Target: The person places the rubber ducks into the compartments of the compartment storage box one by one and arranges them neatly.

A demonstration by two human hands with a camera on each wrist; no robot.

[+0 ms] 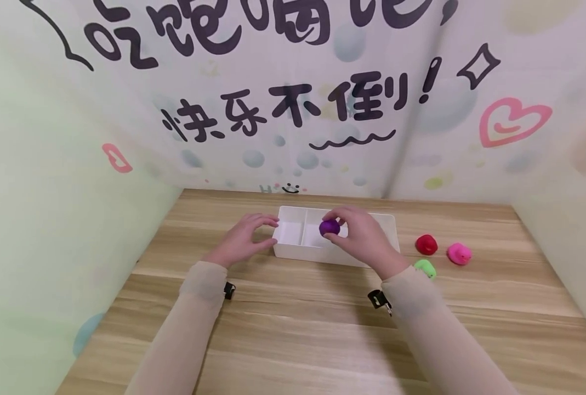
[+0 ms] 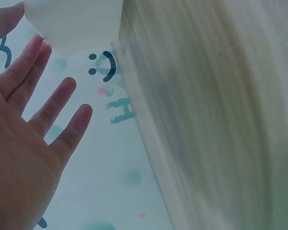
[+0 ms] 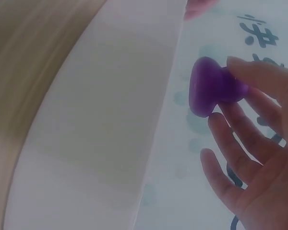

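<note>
A long white divided box [image 1: 293, 252] stands near the back of the table. My right hand [image 1: 367, 236] is above its middle and pinches a small purple toy duck [image 1: 329, 227] between thumb and fingertips. In the right wrist view the purple duck [image 3: 209, 88] shows its smooth rounded side beyond the box wall [image 3: 101, 105], and the lower fingers [image 3: 221, 172] are spread loosely. At the box's left end is my left hand [image 1: 243, 238], fingers extended. The left wrist view has that hand [image 2: 26, 129] with fingertips touching the box's end wall [image 2: 79, 24].
Right of the box lie a red toy duck [image 1: 426, 244], a pink toy duck [image 1: 459, 253] and a green toy duck [image 1: 425, 268], the last partly behind my right sleeve. The wood-grain table [image 1: 293, 340] meets a printed wall [image 1: 253, 170] at the back.
</note>
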